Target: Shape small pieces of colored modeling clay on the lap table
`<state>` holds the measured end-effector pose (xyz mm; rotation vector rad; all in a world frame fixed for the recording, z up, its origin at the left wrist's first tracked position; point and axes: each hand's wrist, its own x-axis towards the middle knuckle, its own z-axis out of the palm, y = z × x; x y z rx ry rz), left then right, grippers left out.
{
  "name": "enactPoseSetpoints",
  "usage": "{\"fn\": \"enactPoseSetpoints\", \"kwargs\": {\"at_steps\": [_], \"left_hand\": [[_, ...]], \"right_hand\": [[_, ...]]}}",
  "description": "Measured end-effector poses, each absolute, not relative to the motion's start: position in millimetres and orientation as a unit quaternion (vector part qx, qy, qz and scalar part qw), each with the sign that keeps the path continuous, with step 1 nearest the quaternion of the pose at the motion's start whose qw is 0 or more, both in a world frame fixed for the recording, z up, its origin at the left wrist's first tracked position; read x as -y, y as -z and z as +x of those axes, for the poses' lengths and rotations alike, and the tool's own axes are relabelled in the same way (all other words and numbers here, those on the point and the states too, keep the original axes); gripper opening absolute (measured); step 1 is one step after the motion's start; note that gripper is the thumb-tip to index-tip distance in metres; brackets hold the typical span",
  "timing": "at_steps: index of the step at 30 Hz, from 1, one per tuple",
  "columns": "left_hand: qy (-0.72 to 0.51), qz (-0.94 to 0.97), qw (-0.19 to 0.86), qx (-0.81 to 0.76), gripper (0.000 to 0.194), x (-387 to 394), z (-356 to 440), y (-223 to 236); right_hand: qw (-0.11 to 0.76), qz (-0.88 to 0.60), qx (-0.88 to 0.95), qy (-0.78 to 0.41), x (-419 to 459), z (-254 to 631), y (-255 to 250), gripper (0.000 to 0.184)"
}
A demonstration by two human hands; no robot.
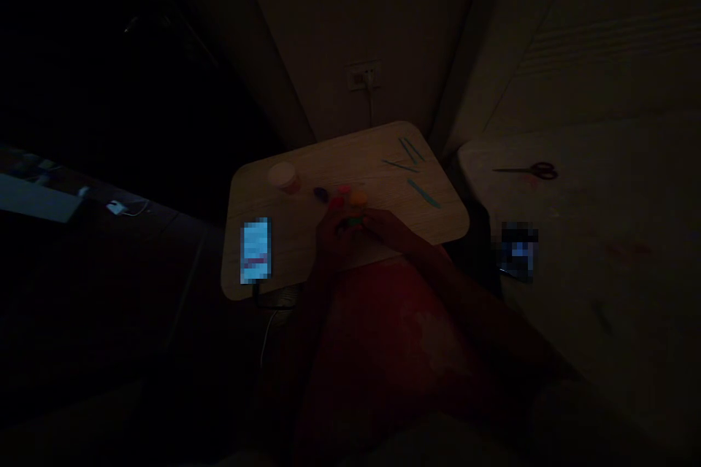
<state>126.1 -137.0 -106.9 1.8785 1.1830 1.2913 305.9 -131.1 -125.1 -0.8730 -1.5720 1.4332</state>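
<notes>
The fingers of the left hand [329, 233] and the right hand [386, 228] are grasping a small green piece [355, 221] between them, just above the near edge of the worktop [328, 160], around its middle. The green piece is sitting at the fingertips, the left fingers bending round its left side and the right fingers meeting its right; the darkness is hiding how firmly they are pressing.

Just beyond the fingers, an orange lump [358, 198] and a red lump [336, 202] are lying side by side, with a pink lump [345, 190] resting behind them and a dark blue lump [320, 194] to their left. Farther out, a pale tub [283, 176] is standing near the far left corner, and a lit phone [255, 250] is lying by the near left corner. Several thin teal tools [410, 152] are lying toward the far right corner, a broader teal tool [423, 194] nearer the right edge. Beyond that edge, scissors [542, 171] are resting on a pale surface [580, 197].
</notes>
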Motion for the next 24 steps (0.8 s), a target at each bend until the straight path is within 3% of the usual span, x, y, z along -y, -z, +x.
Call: {"fn": "enactPoseSetpoints", "kwargs": {"at_steps": [12, 20, 24], "left_hand": [[-0.501, 0.664, 0.325, -0.45, 0.024, 135.3, 123.4, 109.7], [-0.515, 0.645, 0.375, -0.422, 0.05, 135.8, 122.4, 112.9], [-0.46, 0.681, 0.38, -0.424, 0.054, 136.1, 123.6, 119.6]], "right_hand": [[0.377, -0.386, 0.744, -0.394, 131.0, 303.7, 120.7, 0.042], [0.386, -0.393, 0.734, -0.398, 133.4, 305.8, 118.2, 0.044], [0.394, -0.387, 0.721, -0.419, 132.9, 308.4, 117.8, 0.047]]}}
